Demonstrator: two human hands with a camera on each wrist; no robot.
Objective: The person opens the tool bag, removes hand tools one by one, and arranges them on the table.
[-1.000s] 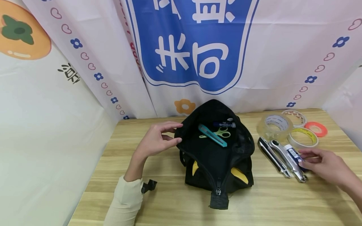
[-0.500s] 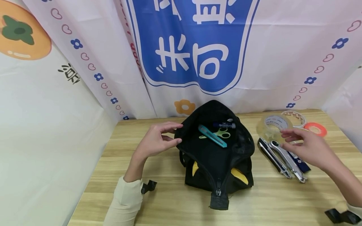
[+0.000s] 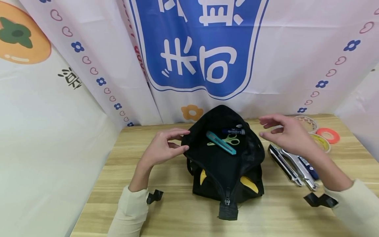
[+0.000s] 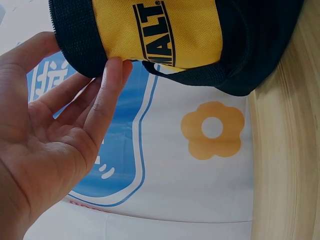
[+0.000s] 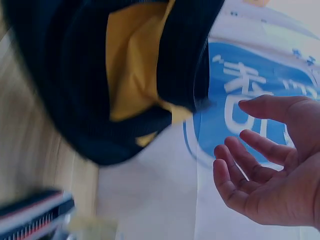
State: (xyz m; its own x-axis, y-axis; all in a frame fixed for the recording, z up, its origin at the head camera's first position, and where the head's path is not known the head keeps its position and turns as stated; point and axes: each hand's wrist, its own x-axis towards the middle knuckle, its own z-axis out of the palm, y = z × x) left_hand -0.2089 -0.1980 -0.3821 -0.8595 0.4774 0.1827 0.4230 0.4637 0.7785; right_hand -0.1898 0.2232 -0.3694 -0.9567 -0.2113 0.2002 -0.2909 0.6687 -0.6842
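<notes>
A black tool bag (image 3: 226,166) with yellow panels lies unzipped in the head view. Inside are a teal utility knife (image 3: 221,143), light green scissors (image 3: 234,141) and a dark blue tube (image 3: 232,131). My left hand (image 3: 164,148) pinches the bag's left rim between thumb and fingers. In the left wrist view, that zipped edge (image 4: 80,37) sits at the fingertips. Just right of the bag, apart from it, my right hand (image 3: 288,135) hovers with relaxed, bent fingers, and the right wrist view shows nothing in it.
Right of the bag lie a black-and-silver utility knife (image 3: 284,164), a silver utility knife (image 3: 299,168) and a dark blue tube (image 3: 309,168). Behind them are tape rolls, including a red one (image 3: 336,136) and a yellow-lined one (image 3: 325,144). A printed curtain (image 3: 281,65) hangs at the back.
My right hand has moved left, from beside the dark blue tube, over the tape rolls, to beside the bag's right rim. The left hand keeps its hold on the rim.
</notes>
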